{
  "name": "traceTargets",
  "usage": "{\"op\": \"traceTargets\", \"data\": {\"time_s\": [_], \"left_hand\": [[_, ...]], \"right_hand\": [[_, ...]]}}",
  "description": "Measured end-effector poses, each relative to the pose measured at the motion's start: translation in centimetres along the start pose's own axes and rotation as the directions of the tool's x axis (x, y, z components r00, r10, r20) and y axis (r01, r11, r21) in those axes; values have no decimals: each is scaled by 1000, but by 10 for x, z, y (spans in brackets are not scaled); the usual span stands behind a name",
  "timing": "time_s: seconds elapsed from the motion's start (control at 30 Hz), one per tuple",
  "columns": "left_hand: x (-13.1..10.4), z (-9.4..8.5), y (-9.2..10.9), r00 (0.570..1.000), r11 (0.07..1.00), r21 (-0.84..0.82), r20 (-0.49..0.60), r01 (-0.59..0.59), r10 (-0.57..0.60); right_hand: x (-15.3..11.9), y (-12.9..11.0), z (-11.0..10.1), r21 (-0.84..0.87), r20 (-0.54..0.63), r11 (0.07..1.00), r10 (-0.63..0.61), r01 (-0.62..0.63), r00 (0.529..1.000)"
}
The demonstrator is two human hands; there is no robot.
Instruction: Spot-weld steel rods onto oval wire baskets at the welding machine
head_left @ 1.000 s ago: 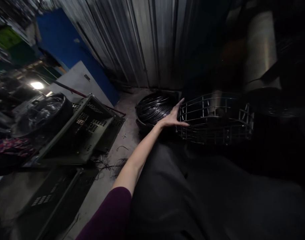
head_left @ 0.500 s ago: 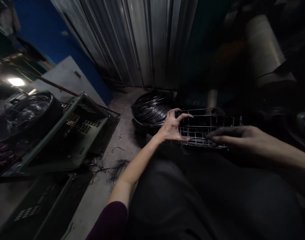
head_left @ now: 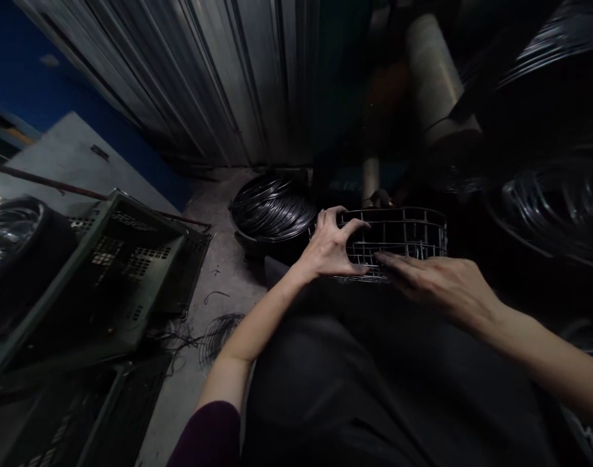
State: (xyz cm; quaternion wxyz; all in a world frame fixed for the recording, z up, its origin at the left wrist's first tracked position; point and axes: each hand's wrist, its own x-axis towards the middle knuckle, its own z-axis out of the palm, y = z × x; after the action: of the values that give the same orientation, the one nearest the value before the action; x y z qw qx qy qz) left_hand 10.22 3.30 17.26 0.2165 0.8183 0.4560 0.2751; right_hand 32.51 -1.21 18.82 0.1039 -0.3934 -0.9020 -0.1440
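Note:
A wire basket (head_left: 413, 227) with a rounded right end rests over my lap. My left hand (head_left: 328, 250) grips its left end, the fingers curled over the upper wires and the thumb on the lower ones. My right hand (head_left: 437, 282) lies along the near side, its darkened fingers pressed together and pointing left at the basket's lower grid. The fingertips are in shadow, and whatever they hold is too dark to make out. Close beyond my left hand stands a coil of dark wire (head_left: 274, 207) in a round black tub.
Green plastic crates (head_left: 145, 279) stand at the left beside a black tub (head_left: 48, 240) of shiny wire. A loose wire coil (head_left: 218, 337) and wire scraps lie on the concrete floor (head_left: 199, 259). Dark machinery with a pale cylinder (head_left: 435, 71) stands at the right, before a corrugated metal wall (head_left: 218, 78).
The view has swung right, so the surroundings shift left. My right hand has moved left along the basket, nearer my left hand. The left hand keeps its grip.

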Motion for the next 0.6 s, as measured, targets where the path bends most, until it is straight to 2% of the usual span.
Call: {"op": "traceTargets", "data": {"time_s": [0.1, 0.17, 0.37, 0.6], "left_hand": [[7, 3, 3, 1000, 999, 27, 8, -18, 18], [11, 2, 5, 1000, 999, 48, -1, -18, 19], [19, -3, 9, 1000, 998, 56, -8, 1, -1], [29, -6, 9, 1000, 998, 60, 6, 10, -10]], "right_hand": [[1, 8, -1, -45, -203, 996, -88, 81, 975], [5, 13, -3, -52, -254, 991, -130, 121, 958], [12, 23, -7, -52, -307, 988, -156, 147, 939], [17, 30, -5, -46, -299, 989, -151, 144, 942]]}}
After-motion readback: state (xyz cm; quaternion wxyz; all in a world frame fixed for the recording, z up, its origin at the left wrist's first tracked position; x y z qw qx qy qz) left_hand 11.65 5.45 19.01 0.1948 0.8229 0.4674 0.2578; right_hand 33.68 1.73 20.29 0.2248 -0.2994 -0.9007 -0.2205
